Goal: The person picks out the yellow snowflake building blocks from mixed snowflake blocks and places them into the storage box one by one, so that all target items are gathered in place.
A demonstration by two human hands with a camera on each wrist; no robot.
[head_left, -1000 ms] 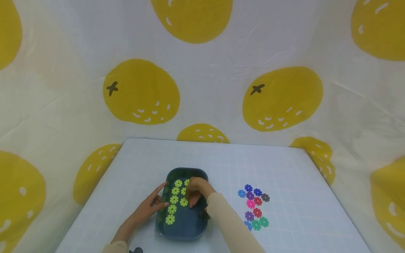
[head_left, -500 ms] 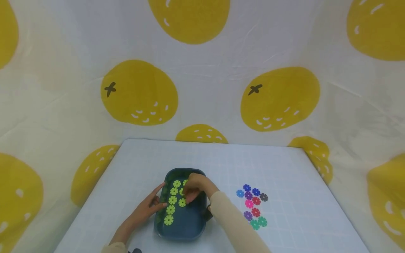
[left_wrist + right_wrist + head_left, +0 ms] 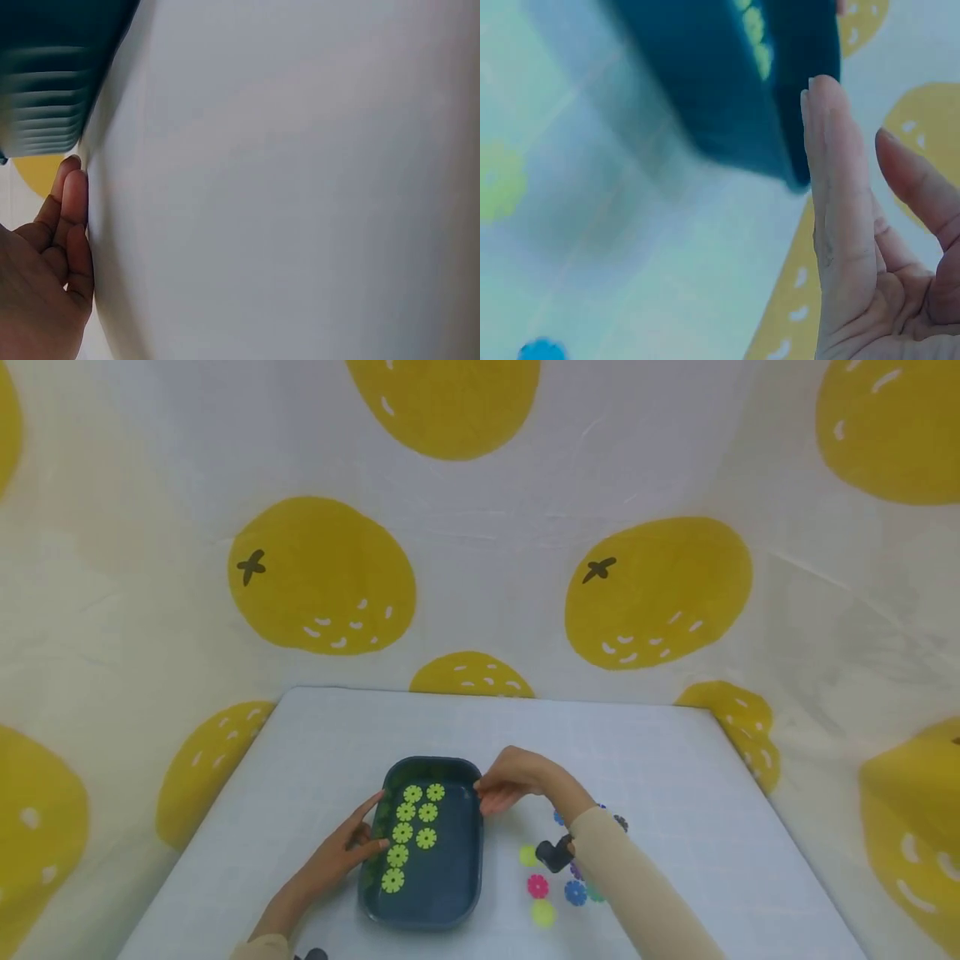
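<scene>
A dark blue-green tray [image 3: 442, 897] lies on the white table. Inside it are two columns of flower-shaped lime discs [image 3: 397, 855], the left column longer than the right. My left hand [image 3: 337, 852] rests at the tray's left side, thumb tip over the rim and index finger stretched along it. In the left wrist view, its other fingers [image 3: 73, 202] lie loosely beside the ribbed outer wall. My right hand [image 3: 513, 779] is at the tray's upper right rim. The right wrist view shows its fingers [image 3: 840, 172] straight and the thumb apart, with nothing in between.
Right of the tray lie loose discs: a lime one [image 3: 543, 912], a pink one [image 3: 537, 886], a blue one [image 3: 576, 892] and several others partly hidden under the right sleeve [image 3: 630, 877]. A white cloth [image 3: 487, 593] printed with yellow fruit hangs behind the table.
My right hand has left the tray's inside and moved right to its rim, uncovering the right column of lime discs. The right forearm now covers part of the loose discs. The left hand stays put.
</scene>
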